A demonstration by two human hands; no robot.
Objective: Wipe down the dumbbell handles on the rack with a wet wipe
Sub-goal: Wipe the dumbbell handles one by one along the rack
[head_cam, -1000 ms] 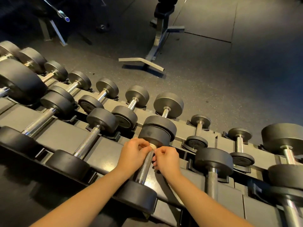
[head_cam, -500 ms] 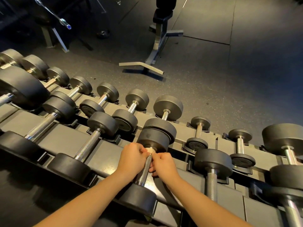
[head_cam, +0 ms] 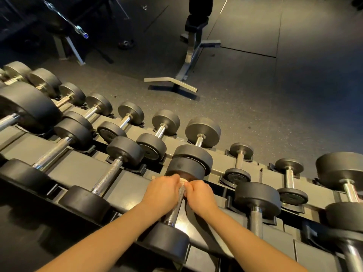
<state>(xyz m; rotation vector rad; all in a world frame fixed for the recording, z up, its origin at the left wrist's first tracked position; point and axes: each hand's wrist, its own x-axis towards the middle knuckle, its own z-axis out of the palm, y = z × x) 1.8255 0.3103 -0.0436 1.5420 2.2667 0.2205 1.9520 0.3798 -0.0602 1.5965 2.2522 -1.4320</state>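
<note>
**A:** What are the hands doing right now?

**B:** Both are closing on the far end of one dumbbell handle (head_cam: 174, 212) on the rack's (head_cam: 82, 169) near shelf. The left hand (head_cam: 161, 193) is curling its fingers over the bar from the left. The right hand (head_cam: 200, 197) is pinching in from the right. A pale strip of wet wipe (head_cam: 183, 180) is showing between them.

**A:** Is each hand holding the wipe itself?

**B:** It seems so, with the wipe going around the bar. How far it is wrapping underneath is hidden by the fingers.

**A:** Where is the wipe sitting on the handle?

**B:** Right at the top, touching the far weight (head_cam: 188, 169). The rest of the ridged bar is lying bare below the hands, running down to the near weight (head_cam: 167, 242).

**A:** So how would you be doing this step well?

**B:** I'd be squeezing the wipe snugly all the way round and twisting a little, since the ridged grip is probably trapping grime. Then I'd be drawing it slowly toward the near weight, so the whole length is getting covered and not just the collar.

**A:** Any risks?

**B:** The wipe could be bunching or tearing on the rough metal. Light, even pressure should be helping.

**A:** And the others?

**B:** The neighbouring dumbbell (head_cam: 257, 199) on the right and the one (head_cam: 107, 177) on the left are waiting just beside the hands, with nobody touching them.
</note>
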